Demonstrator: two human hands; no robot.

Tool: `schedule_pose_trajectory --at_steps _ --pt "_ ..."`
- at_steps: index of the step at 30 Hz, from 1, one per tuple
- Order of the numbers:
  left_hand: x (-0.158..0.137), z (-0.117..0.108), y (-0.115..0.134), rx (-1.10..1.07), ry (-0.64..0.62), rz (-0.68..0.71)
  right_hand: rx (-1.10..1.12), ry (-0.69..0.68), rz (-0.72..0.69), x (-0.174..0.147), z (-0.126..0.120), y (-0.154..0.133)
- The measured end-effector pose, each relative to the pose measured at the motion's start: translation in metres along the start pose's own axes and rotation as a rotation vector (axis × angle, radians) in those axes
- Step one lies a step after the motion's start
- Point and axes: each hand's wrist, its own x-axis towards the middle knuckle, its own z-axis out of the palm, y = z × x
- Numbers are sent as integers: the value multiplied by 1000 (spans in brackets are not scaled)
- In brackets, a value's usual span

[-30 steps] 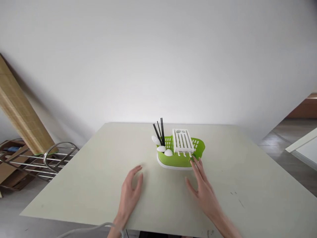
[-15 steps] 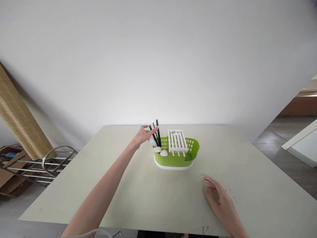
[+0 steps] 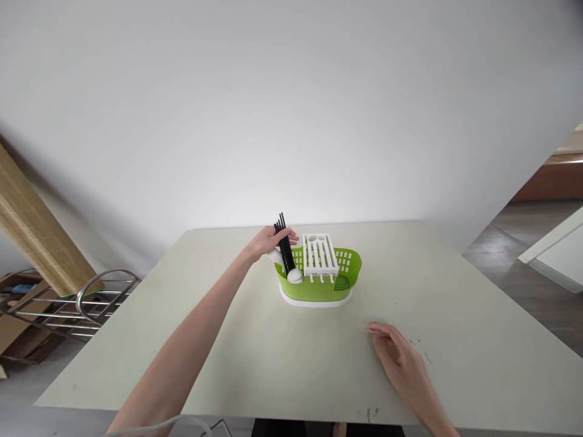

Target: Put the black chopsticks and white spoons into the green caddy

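Note:
A bunch of black chopsticks (image 3: pixel 286 254) leans in the left end of a green draining basket (image 3: pixel 314 291). My left hand (image 3: pixel 268 239) is closed round their upper part, thumb in front and fingers behind. Beside them in the basket, one white spoon (image 3: pixel 296 276) shows its rounded bowl at the front, and another white rounded piece (image 3: pixel 275 256) sticks out at the left under my hand. A white slotted rack (image 3: pixel 320 255) with hooks sits across the basket's middle. My right hand (image 3: pixel 403 364) rests on the table at the front right, loosely curled and holding nothing.
The basket stands on a white base tray (image 3: pixel 314 303) on a pale table (image 3: pixel 255 346) against a wall. To the left are a metal rack (image 3: pixel 91 303), cardboard boxes (image 3: pixel 22 331) and a leaning rolled mat (image 3: pixel 39 224). A cable (image 3: pixel 182 419) crosses my left forearm.
My left hand has moved right and closed round the chopsticks, which were spread apart and now stand bunched. One front white spoon bowl no longer shows separately. The right hand stays on the table.

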Motion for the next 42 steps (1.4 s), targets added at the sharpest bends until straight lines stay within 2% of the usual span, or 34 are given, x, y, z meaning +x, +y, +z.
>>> schedule_pose_trajectory --at_steps 4,7,11,14,16,18,21,27,33,37,42 --pt "-2 -2 8 -31 88 77 -12 -11 -9 0 -2 -1" --pt "-5 -13 19 -76 185 149 -15 -16 -18 0 -3 -1" --pt "-15 -44 34 -252 405 268 -11 -38 -9 -2 -4 -1" --pt "-28 -79 36 -504 593 343 -12 -44 -2 -2 -5 0" --pt "-38 -104 29 -731 731 312 -15 -44 -1 -2 -5 1" --pt "-50 -127 14 -923 856 191 -24 -36 -4 -2 -5 1" --pt "-76 -150 -15 -1006 946 13 -35 -19 -15 -2 -5 1" --pt "-138 -161 -72 -855 874 -205 -69 -7 -18 -3 -7 1" --pt "-167 -164 -115 -441 800 -349 -105 -31 -3 -5 -8 6" --pt "-174 -157 -135 -121 756 -379 -123 -30 4 -6 -9 7" --pt "-180 -142 -150 196 719 -314 -152 -14 -4 -7 -9 4"
